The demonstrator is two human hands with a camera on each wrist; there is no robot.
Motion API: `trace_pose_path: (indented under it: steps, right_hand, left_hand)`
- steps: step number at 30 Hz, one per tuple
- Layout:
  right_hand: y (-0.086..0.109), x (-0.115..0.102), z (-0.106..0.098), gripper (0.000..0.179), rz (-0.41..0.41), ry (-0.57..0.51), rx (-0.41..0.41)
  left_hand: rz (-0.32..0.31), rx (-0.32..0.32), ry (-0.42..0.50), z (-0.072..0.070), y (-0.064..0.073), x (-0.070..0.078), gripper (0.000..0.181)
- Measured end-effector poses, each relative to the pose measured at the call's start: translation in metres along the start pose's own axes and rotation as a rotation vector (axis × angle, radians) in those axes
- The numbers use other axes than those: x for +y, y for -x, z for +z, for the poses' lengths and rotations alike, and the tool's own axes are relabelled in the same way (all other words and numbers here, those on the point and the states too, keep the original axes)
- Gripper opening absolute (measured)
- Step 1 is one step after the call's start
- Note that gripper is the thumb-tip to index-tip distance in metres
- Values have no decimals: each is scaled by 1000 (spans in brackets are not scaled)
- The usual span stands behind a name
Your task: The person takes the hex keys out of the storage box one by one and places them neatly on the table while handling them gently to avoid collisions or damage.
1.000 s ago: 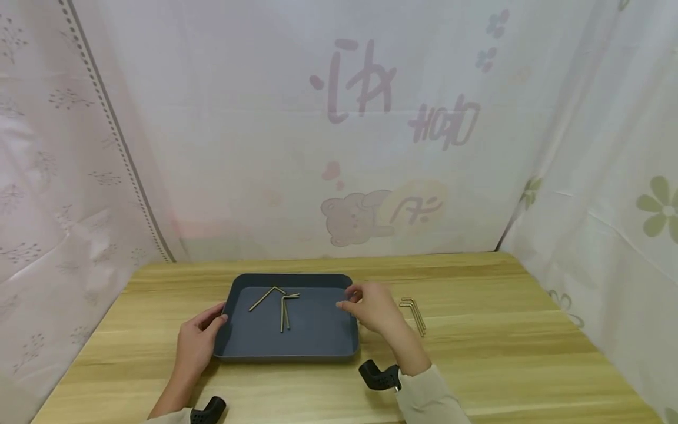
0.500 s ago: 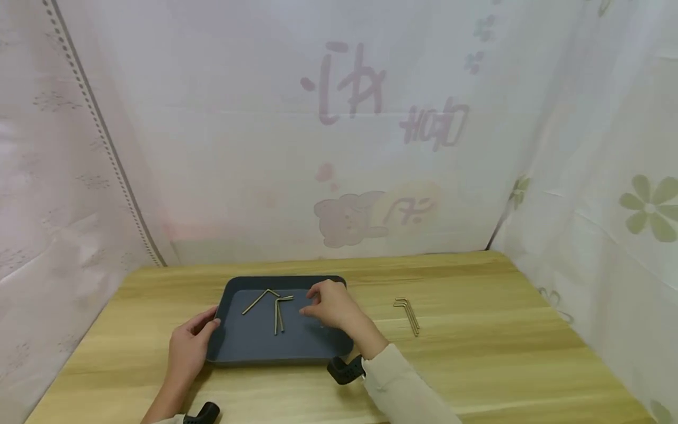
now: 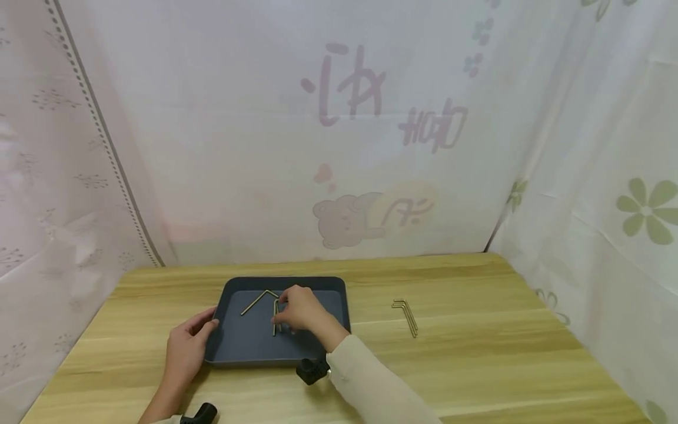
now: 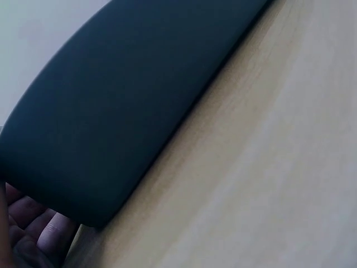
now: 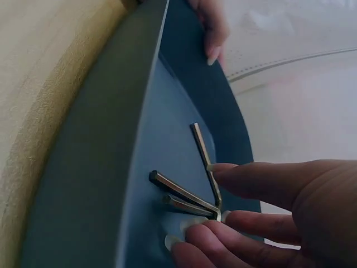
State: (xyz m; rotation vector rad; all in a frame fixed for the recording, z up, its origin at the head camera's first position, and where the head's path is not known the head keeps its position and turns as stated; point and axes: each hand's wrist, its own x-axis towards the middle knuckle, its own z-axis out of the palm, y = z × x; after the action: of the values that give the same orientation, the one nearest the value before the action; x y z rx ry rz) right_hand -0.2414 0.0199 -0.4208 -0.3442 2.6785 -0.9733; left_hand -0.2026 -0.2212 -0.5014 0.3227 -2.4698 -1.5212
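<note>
Person's right hand (image 3: 302,309) partly hides two hex keys (image 5: 183,191) in the tray (image 3: 241,345).

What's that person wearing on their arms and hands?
The right sleeve is long, cream and slightly wrinkled; just a bit of cream left sleeve shows. A stubby black gadget sticks out by the right cuff. The left hand and right hand wear no gloves.

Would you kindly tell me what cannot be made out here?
Head view: short ends of two brass-coloured, L-shaped metal keys, hidden by the right hand.
Left wrist view: inside of dark grey rectangular tray, hidden by its wall; part of left hand, cut off by edge.
Right wrist view: right hand contact with keys, hidden by overlap.
</note>
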Motion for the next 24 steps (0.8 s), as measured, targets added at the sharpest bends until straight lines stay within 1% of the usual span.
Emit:
trace_pose_path:
  steps: [5,9,12,15,19,20,22,24]
  right_hand:
    - [-7,-4,3,48,50,58,11]
    - [-9,-7,5,43,94,93,22]
    - [-10,-7,6,40,101,112,34]
    - [-13,-7,11,37,95,135,51]
    - [-18,-7,18,11,84,194,65]
    - [-19,-7,20,14,80,206,69]
    - [-20,-8,22,30,73,228,71]
    - [-20,-9,23,38,70,234,75]
  left_hand:
    - [-1,6,0,1,-1,2,35]
    - [3,-4,7,2,-2,2,35]
    - [7,-12,7,1,-1,2,36]
    - [8,-4,3,1,-1,1,35]
    - [6,8,0,1,-1,1,34]
    - [4,8,-1,1,-1,1,34]
    - [3,5,1,1,-1,1,35]
    - [2,5,1,0,0,1,35]
